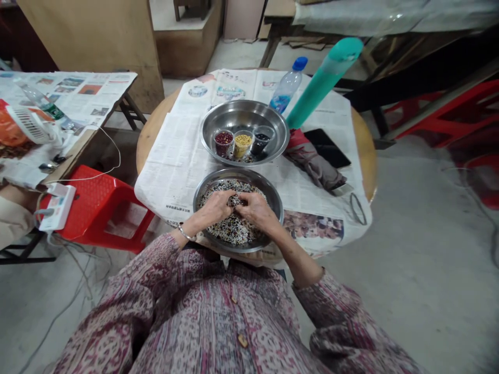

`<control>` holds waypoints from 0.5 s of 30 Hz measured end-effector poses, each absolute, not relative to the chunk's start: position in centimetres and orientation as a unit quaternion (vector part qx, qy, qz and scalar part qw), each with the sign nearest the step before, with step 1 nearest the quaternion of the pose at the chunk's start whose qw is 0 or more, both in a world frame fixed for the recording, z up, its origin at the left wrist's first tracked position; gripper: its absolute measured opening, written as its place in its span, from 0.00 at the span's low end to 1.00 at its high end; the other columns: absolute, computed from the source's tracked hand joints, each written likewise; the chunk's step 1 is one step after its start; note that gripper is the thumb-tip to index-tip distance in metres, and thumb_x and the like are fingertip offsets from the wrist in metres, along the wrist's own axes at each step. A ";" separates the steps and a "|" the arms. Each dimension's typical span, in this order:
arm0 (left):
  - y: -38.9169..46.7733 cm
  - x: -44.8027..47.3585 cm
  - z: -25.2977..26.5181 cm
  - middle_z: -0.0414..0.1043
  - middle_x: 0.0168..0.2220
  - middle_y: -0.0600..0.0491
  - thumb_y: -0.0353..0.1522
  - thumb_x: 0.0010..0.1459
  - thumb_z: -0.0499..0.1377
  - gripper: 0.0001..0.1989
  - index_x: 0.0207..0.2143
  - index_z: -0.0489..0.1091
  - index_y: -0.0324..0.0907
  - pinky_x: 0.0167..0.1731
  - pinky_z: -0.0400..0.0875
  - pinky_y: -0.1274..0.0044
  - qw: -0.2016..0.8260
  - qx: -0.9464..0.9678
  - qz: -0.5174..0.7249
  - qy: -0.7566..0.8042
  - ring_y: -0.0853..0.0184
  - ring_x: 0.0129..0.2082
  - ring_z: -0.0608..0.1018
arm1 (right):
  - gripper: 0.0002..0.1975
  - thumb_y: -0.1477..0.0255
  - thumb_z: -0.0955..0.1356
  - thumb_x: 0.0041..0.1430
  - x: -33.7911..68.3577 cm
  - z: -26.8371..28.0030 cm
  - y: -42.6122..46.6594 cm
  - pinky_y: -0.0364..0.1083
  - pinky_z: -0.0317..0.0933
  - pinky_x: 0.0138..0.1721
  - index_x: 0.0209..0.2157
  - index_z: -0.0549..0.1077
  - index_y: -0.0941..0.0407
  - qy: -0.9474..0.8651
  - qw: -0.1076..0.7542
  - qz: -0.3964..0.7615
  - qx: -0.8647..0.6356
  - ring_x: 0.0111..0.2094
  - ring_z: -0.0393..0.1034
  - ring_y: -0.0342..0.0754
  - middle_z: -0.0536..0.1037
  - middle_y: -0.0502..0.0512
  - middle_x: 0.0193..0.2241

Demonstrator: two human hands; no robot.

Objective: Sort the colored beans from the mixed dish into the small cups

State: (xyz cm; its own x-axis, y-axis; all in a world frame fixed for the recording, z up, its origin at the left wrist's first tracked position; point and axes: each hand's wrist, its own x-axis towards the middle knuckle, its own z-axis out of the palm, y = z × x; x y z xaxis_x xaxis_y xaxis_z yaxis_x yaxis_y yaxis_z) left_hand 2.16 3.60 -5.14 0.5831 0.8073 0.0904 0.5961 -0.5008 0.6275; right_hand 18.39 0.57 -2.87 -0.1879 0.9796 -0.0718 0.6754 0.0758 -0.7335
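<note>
Mixed white, dark and reddish grains or beans (234, 229) lie loose in a steel bowl (279, 200) at the table's near edge. Over them, my left hand (218, 206) and my right hand (255, 210) meet near the bowl's middle. Both have bent, pinched fingers, and what lies between the fingertips is too small to make out. Just beyond stands a second steel bowl (241, 109). It holds three clear cups: one of dark red beans (224, 138), one of yellow grains (243, 141), one of black beans (261, 138).
Newspaper (167, 171) covers the round table. A water bottle (286, 85), green cylinder (323, 83), folded umbrella (315, 163) and dark tablet-like object (327, 148) lie behind and right. Left are a red stool (105, 208), power strip (58, 208), small fan (31, 124) and another person's leg (15, 213).
</note>
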 end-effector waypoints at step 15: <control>-1.2 -2.2 -2.5 0.69 0.37 0.51 0.23 0.65 0.49 0.09 0.40 0.67 0.41 0.46 0.72 0.70 0.195 0.889 0.161 0.381 0.63 0.40 0.73 | 0.12 0.79 0.63 0.62 18.7 -0.5 -6.6 0.46 0.64 0.42 0.39 0.78 0.55 -0.840 0.091 0.250 -0.472 0.39 0.73 0.48 0.78 0.56 0.36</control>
